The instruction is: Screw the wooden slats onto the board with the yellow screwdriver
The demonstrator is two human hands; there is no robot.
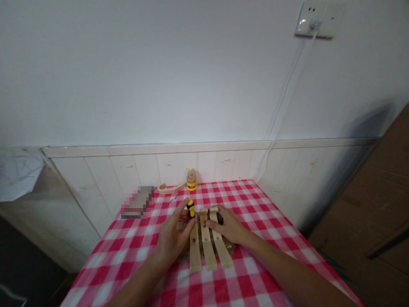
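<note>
The left grip (172,238) pinches the small, likely light screwdriver (191,208) by its handle; the right grip (228,228), fingers spread, presses the seemingly stiff wooden slats (207,254).

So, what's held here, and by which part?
Left hand pinches the yellow-black screwdriver by its lower end; right hand rests on the wooden slats, grip unclear.
</note>
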